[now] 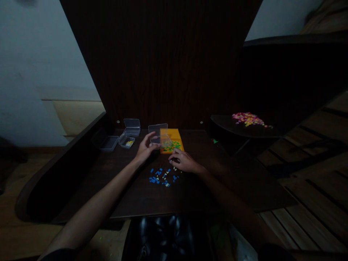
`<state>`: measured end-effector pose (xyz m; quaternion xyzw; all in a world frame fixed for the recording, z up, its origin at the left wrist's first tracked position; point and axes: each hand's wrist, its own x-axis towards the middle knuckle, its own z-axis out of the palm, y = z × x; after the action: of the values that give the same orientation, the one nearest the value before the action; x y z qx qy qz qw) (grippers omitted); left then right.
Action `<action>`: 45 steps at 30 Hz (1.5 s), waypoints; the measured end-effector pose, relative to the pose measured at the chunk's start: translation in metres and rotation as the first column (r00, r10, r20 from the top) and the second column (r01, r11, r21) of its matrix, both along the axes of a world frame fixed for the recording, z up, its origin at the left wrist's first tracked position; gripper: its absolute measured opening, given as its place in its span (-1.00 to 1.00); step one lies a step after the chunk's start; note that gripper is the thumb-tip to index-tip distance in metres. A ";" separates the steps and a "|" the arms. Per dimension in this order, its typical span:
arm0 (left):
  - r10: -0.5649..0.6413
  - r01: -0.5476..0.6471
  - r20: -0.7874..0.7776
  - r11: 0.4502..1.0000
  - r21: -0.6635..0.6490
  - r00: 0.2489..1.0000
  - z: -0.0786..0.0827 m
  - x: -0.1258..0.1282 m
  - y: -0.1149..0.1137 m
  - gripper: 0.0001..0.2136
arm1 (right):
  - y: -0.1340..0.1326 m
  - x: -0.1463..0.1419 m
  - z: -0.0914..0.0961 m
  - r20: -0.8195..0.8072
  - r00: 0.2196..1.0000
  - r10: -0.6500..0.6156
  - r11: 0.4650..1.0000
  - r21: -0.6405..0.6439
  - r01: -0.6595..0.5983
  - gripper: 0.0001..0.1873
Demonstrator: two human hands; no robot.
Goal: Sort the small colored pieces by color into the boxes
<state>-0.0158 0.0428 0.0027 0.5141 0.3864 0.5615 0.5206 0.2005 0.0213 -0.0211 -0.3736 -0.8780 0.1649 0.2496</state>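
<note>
My left hand (146,146) grips a clear plastic box (166,140) by its left side, with its hinged lid (157,128) raised. The box is held over an orange tray (177,133) that contains many small green and yellow pieces (172,146). My right hand (182,160) is closed in a pinch just in front of the tray. A tiny bluish-white piece shows at its fingertips, too small to make out well. Loose blue pieces (154,179) and cream pieces (167,185) lie scattered on the dark tabletop below both hands.
Left of my hands stand an open clear box (129,142) with yellow pieces, another open clear box (132,130) behind it, and a clear container (109,143). A pink and yellow pile (248,119) lies on the right shelf (227,121). A dark panel (163,72) rises behind.
</note>
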 end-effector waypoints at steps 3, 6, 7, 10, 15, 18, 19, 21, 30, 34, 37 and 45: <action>-0.006 0.006 -0.013 1.000 0.010 1.000 0.000 -0.002 -0.001 -0.38 | 0.003 -0.001 -0.003 -0.034 0.999 -0.022 0.999 -0.038 0.021 -0.90; -0.029 0.030 -0.033 1.000 0.003 0.999 -0.001 -0.006 -0.004 -0.37 | 0.005 -0.003 -0.005 -0.065 0.997 -0.051 0.995 -0.086 0.045 -0.91; -0.030 0.030 -0.040 1.000 0.001 0.999 -0.002 -0.008 -0.005 -0.37 | 0.006 -0.004 -0.005 -0.072 0.995 -0.062 0.993 -0.102 0.055 -0.91; -0.021 0.021 -0.044 1.000 -0.002 0.999 -0.002 -0.012 -0.008 -0.38 | 0.008 -0.006 -0.006 -0.101 0.989 -0.107 0.985 -0.145 0.092 -0.91; 0.016 -0.016 0.017 1.000 -0.006 1.000 -0.003 -0.013 -0.012 -0.40 | 0.011 -0.009 -0.008 -0.212 0.967 -0.141 0.971 -0.219 0.094 -0.93; 0.006 -0.005 0.022 1.000 -0.010 1.000 -0.003 -0.013 -0.014 -0.40 | 0.015 -0.006 -0.008 -0.332 0.927 -0.173 0.941 -0.334 0.056 -0.94; 0.001 -0.001 0.019 1.000 -0.013 1.000 -0.003 -0.013 -0.015 -0.41 | 0.017 -0.004 -0.007 -0.372 0.907 -0.200 0.924 -0.380 0.048 -0.93; -0.001 0.001 0.020 1.000 -0.020 1.000 -0.003 -0.013 -0.016 -0.41 | 0.019 0.001 -0.005 -0.419 0.872 -0.254 0.894 -0.447 0.046 -0.90; -0.016 0.016 -0.007 1.000 -0.013 1.000 -0.003 -0.015 -0.018 -0.38 | 0.010 0.015 0.018 -0.155 0.986 -0.059 0.955 -0.297 0.010 -0.89; -0.022 0.022 -0.001 1.000 -0.007 1.000 -0.003 -0.014 -0.018 -0.39 | 0.006 0.013 0.022 -0.045 0.998 -0.044 0.958 -0.286 0.030 -0.87; -0.027 0.027 0.006 1.000 -0.006 1.000 -0.003 -0.014 -0.019 -0.39 | 0.003 0.010 0.022 -0.012 0.998 -0.067 0.954 -0.294 0.061 -0.87; -0.060 0.060 -0.004 0.998 -0.006 0.998 -0.001 -0.014 -0.021 -0.41 | 0.003 0.010 0.023 0.035 0.995 -0.094 0.957 -0.271 0.100 -0.89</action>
<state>-0.0298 0.0219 0.0016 0.5251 0.3737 0.5435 0.5378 0.2108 0.0240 0.0020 -0.4487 -0.8303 0.2675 0.1941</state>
